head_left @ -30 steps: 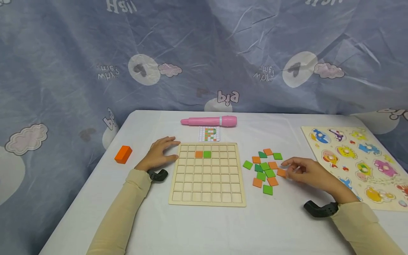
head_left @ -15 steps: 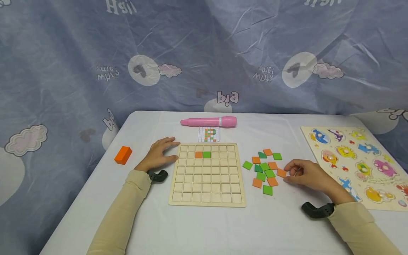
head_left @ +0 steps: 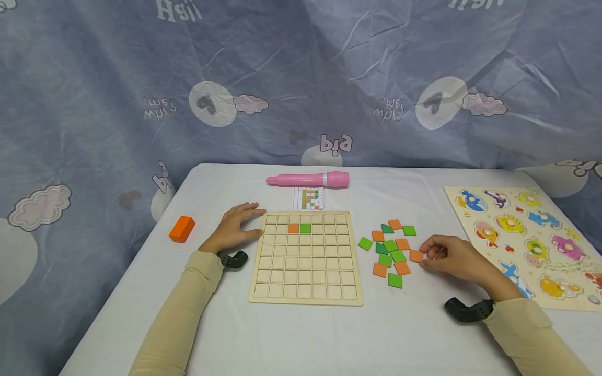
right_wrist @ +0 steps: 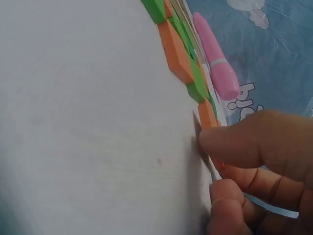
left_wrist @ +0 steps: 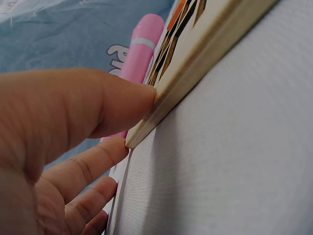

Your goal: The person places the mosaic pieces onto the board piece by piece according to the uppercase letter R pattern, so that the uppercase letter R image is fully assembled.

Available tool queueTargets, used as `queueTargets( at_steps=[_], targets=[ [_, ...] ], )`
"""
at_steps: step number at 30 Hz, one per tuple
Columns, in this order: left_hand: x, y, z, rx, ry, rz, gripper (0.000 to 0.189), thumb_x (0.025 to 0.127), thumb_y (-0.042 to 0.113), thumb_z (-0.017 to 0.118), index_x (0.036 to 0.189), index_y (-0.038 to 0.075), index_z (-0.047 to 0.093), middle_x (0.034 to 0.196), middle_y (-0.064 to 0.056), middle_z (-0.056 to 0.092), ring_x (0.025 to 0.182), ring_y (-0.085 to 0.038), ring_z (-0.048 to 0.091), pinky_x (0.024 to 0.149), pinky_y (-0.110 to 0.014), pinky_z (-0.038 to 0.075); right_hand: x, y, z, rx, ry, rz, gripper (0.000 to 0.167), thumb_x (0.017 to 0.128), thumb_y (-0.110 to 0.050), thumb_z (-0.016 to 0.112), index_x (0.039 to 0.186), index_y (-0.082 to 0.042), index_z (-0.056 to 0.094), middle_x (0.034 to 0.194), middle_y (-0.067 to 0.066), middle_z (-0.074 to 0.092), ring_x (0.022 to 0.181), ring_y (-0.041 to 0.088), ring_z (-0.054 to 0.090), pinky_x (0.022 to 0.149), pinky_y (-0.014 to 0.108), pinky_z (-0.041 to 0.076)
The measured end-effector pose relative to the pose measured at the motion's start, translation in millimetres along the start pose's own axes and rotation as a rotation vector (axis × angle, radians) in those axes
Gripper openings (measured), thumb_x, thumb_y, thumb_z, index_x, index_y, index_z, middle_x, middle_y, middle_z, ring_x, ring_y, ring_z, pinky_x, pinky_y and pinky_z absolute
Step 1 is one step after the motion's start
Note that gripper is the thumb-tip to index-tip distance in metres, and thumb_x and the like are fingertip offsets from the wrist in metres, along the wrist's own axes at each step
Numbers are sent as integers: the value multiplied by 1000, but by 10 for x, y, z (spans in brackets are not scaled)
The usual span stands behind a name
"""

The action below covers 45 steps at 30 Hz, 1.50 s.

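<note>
An orange tile [head_left: 416, 256] at the right-hand edge of a loose scatter of green and orange tiles [head_left: 391, 245] is pinched between the thumb and forefinger of the right hand [head_left: 453, 257]. To the left of the scatter, the left edge of a wooden grid board [head_left: 304, 262] is touched by the left hand [head_left: 232, 228], whose fingers are spread apart, and one orange and one green square [head_left: 305, 228] are seated side by side in its second row. Beyond the board, a patterned card [head_left: 309, 198] and a pink pen [head_left: 305, 179] are laid on the white table [head_left: 305, 339].
</note>
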State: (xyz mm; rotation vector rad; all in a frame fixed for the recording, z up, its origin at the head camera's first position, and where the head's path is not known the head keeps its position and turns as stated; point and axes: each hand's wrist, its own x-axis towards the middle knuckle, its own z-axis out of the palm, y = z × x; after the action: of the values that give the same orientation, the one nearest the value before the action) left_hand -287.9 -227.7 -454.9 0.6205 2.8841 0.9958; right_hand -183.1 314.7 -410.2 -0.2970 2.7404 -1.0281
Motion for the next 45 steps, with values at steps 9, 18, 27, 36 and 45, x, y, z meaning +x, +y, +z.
queueTargets(
  at_steps=[9, 18, 27, 36, 45],
  targets=[
    [4, -19, 12, 16, 3, 2, 61, 93, 28, 76, 150, 10, 65, 168, -18, 45, 161, -42, 28, 128, -66, 15, 20, 16, -53, 124, -47, 40, 27, 95, -5, 77, 116, 7, 66, 94, 6, 68, 75, 14, 59, 62, 27, 56],
    [-6, 9, -3, -8, -1, -3, 62, 92, 28, 77, 150, 10, 65, 169, -17, 44, 161, -40, 27, 129, -65, 13, 51, -11, -46, 213, -10, 65, 32, 101, -5, 70, 127, 11, 60, 95, 6, 74, 73, 14, 62, 63, 28, 56],
    [-5, 2, -2, 4, 3, 6, 62, 92, 28, 77, 150, 9, 65, 168, -17, 45, 161, -41, 28, 128, -65, 15, 174, -127, 2, 361, -6, -6, 36, 103, -7, 70, 132, 10, 56, 97, -4, 78, 78, 12, 66, 67, 26, 57],
    [-19, 35, -7, 4, 5, 4, 60, 93, 27, 77, 149, 9, 65, 167, -19, 46, 161, -43, 28, 128, -65, 16, 431, -340, 165, 457, -50, -26, 41, 102, -9, 74, 133, 10, 56, 98, -3, 78, 76, 12, 64, 67, 26, 55],
    [-20, 43, -17, 15, 5, 4, 61, 93, 28, 77, 150, 8, 65, 167, -19, 45, 160, -43, 28, 128, -65, 16, 683, -605, 348, 450, -94, -20, 36, 100, -10, 75, 128, 7, 59, 97, 3, 78, 74, 13, 62, 67, 25, 56]
  ],
)
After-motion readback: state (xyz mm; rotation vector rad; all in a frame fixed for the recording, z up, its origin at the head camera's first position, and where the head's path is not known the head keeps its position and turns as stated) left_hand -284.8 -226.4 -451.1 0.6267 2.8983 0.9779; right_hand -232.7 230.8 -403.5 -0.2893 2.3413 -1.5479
